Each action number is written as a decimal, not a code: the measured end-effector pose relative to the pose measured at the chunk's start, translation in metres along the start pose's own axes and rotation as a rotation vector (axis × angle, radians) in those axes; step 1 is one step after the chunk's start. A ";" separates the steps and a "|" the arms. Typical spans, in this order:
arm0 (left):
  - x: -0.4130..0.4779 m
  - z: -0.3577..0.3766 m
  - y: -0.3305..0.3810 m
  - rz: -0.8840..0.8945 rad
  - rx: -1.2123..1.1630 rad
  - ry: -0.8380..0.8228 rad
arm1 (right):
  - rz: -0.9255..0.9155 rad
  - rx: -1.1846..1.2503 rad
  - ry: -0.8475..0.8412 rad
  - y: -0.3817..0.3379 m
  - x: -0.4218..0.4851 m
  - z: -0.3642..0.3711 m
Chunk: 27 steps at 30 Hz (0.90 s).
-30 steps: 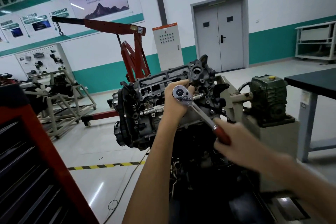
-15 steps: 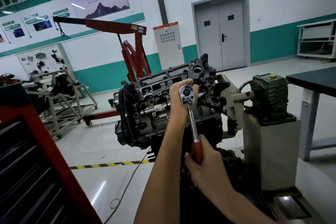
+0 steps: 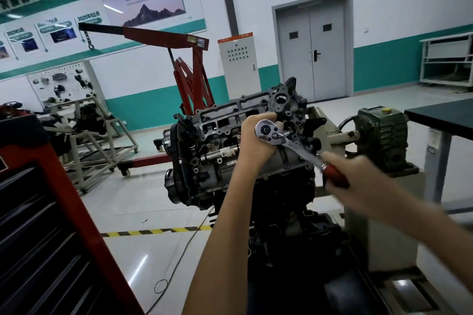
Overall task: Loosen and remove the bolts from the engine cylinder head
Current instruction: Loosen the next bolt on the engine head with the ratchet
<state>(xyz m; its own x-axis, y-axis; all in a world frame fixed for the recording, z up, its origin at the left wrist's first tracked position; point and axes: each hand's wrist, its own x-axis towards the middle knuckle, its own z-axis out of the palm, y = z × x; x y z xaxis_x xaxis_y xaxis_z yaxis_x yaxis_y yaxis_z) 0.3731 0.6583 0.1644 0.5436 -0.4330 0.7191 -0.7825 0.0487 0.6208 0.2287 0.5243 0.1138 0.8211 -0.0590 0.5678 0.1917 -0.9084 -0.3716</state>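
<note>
- The cylinder head [image 3: 230, 133] sits on the engine at mid-scene, with its open face tilted toward the viewer. Its long axis runs from left to right and rises toward the far right.
- The ratchet [image 3: 298, 149] is on that face near the right end. Its drive head is up-left and its red handle slants down to the near right.
- The left hand [image 3: 256, 146] has a closed grip, with fingers curled round the drive head.
- The right hand [image 3: 363, 181] is blurred; its grip is wrapped round the red handle.
- The bolt under the drive head is hidden. Loosening looks under way, with removal left to do, and it cannot be told how many bolts are already out.
</note>
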 end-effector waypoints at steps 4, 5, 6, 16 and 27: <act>0.000 0.014 0.001 -0.035 -0.061 0.138 | 0.271 0.541 0.197 -0.065 -0.027 0.079; 0.001 0.016 0.003 -0.040 -0.069 0.145 | 0.302 0.629 0.220 -0.076 -0.027 0.093; 0.001 0.017 0.003 -0.048 -0.074 0.148 | 0.308 0.679 0.235 -0.083 -0.026 0.103; 0.008 -0.017 -0.001 -0.044 0.112 -0.108 | -0.116 -0.035 -0.189 0.001 0.018 -0.033; 0.001 0.019 -0.004 -0.068 -0.042 0.239 | 0.267 0.624 0.145 -0.070 -0.024 0.086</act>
<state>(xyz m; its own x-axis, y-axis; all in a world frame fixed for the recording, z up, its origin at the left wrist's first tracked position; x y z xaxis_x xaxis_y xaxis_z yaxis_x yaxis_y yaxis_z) 0.3714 0.6404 0.1570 0.6548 -0.2115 0.7256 -0.7311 0.0663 0.6791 0.2416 0.6243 0.0631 0.8114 -0.3418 0.4742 0.3021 -0.4493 -0.8407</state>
